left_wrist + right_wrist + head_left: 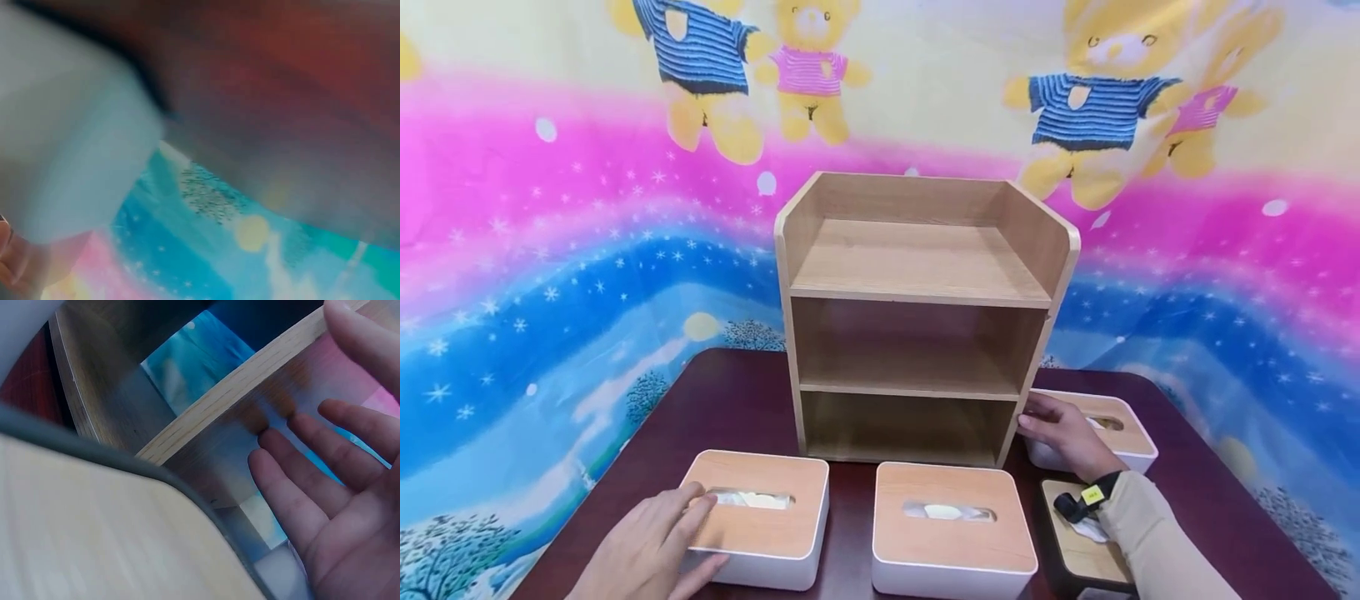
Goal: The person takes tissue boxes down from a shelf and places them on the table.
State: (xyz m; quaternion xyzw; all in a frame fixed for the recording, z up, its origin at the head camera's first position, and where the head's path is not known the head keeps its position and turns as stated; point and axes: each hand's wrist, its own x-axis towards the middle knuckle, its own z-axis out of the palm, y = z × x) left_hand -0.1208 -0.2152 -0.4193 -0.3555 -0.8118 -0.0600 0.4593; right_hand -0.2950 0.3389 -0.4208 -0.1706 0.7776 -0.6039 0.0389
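In the head view, a three-tier wooden shelf stands on the dark table. My right hand is beside its right side panel, between the shelf and a white tissue box with a wooden lid. In the right wrist view, that hand's fingers are extended towards the panel; whether they touch it I cannot tell. My left hand lies at the near left corner of another white tissue box, fingers over its lid and thumb lower at its front. The left wrist view is blurred, showing a pale box side.
A third white tissue box stands in front of the shelf. Right of it, a black-sided tissue box with a wooden lid sits partly under my right forearm. A cloth backdrop with printed bears hangs behind the table.
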